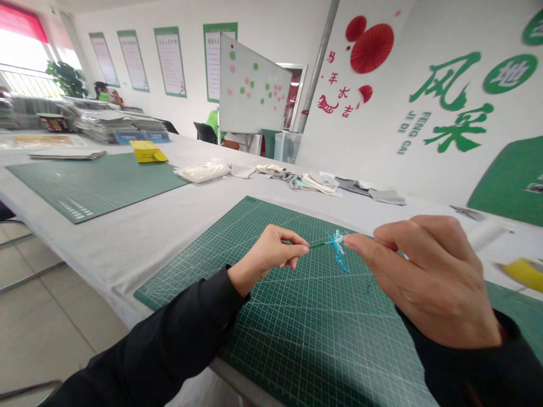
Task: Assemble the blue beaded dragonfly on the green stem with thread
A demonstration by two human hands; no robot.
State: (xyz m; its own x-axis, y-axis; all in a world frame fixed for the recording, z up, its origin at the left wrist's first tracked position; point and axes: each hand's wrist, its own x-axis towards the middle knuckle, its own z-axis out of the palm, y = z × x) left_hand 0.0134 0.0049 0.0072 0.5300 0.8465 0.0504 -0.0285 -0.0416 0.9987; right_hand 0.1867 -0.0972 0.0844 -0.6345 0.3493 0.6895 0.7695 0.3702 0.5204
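While the left hand (267,251) pinches the green stem and the right hand (424,277) pinches the looped end, a blue wire piece (337,249) held between them above a green cutting mat (297,339), on a white-covered desk (127,249), fabric scraps (314,182) farther along

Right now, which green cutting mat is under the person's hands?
The nearer cutting mat, below the left hand and right hand; the other mat lies farther left, with no hand above it.
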